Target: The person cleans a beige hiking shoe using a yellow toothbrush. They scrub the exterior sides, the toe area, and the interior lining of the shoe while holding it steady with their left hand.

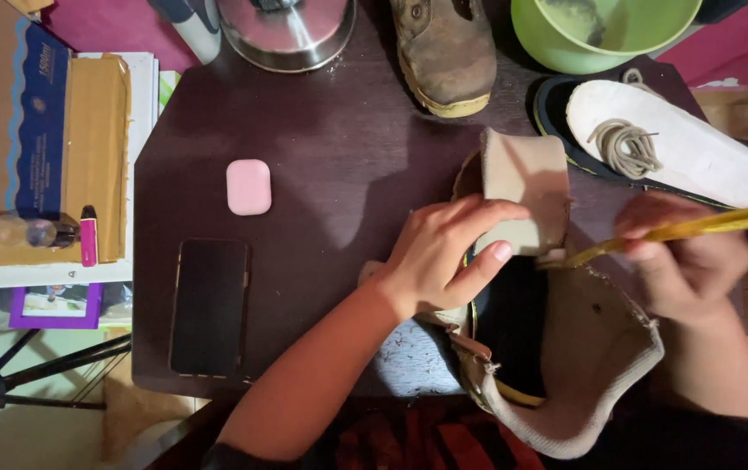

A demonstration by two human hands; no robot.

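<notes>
1. The left hand [439, 257] grips the tan tongue [526, 187] of a high-top boot [565, 365] at the table's near right corner, fingers wrapped over the tongue's edge with the thumb pressed to its face, pulling it back.
2. The right hand [687, 261] is blurred; its fingers look closed around a thin yellow brush handle [704, 226], whose tip reaches the boot's opening just beside the tongue.
3. The boot lies with its long axis running from the near edge toward the far edge; the cuff overhangs the near edge toward the person and the toe points away, hidden beneath the tongue.
4. Risks, as I judge them: the boot hangs partly off the edge, so a looser tongue grip could let it tip into the lap; the brush could smear the thumb so close by.
5. Elsewhere: a white insole [678, 148] with a coiled lace [624, 146] at the far right, a second boot [443, 52] at the far edge, a green bowl [600, 35], a pink case [248, 186] and a dark phone [208, 306] toward the left.
</notes>
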